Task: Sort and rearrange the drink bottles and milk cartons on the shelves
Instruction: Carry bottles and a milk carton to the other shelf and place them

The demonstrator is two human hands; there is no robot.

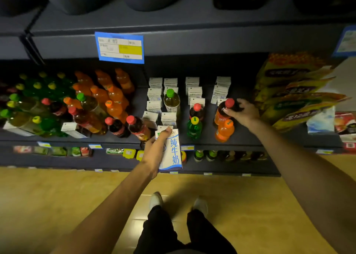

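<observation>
My left hand (pixel 157 147) grips a white and blue milk carton (pixel 173 153), held out in front of the shelf's front edge. My right hand (pixel 243 113) grips a dark bottle with a red cap (pixel 224 110) that stands on the shelf (pixel 246 138) at the right. Below it stands an orange bottle (pixel 224 131). Several white milk cartons (pixel 155 94) stand in rows at mid shelf, with a green-capped tea bottle (pixel 171 101), a red-capped dark bottle (pixel 196 112) and a green bottle with a yellow cap (pixel 194 127) among them.
Orange bottles (pixel 113 93), green bottles and red-capped bottles crowd the left of the shelf, where two cartons (pixel 72 130) lie on their sides. Yellow snack bags (pixel 292 91) fill the right. A blue price label (pixel 120 47) hangs above. A lower shelf holds small goods.
</observation>
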